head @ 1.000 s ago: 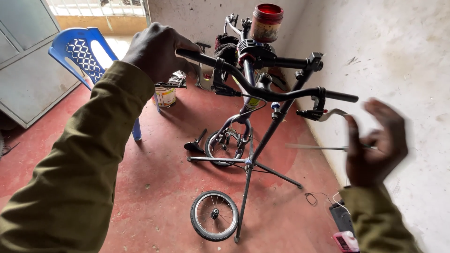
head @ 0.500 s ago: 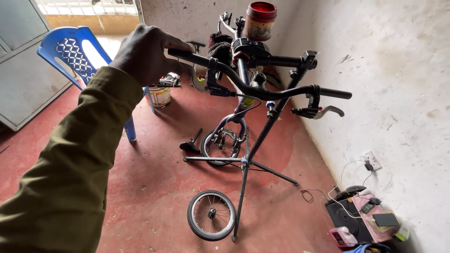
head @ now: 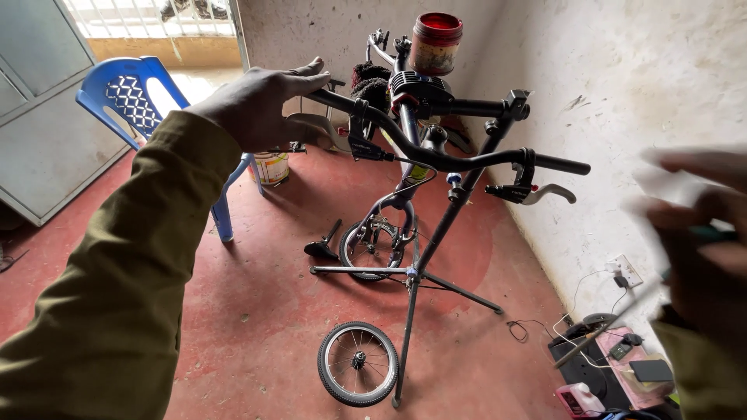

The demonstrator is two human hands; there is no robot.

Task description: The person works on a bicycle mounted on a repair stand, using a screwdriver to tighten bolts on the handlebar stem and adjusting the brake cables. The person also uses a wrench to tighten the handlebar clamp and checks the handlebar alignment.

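My left hand (head: 261,105) lay spread over the handlebar's (head: 436,155) left end; my blurred right hand (head: 700,241), beyond its right end, pinched a thin tool (head: 615,323).

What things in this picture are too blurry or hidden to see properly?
- Right hand, head view: smeared by motion blur, so its grip and the thin tool it seems to hold cannot be made out.
- Left end of the handlebar: covered by the left hand.
- Chair: partly hidden behind the left sleeve.
- Small things beside the wall socket: too small, and cut off by the bottom edge.
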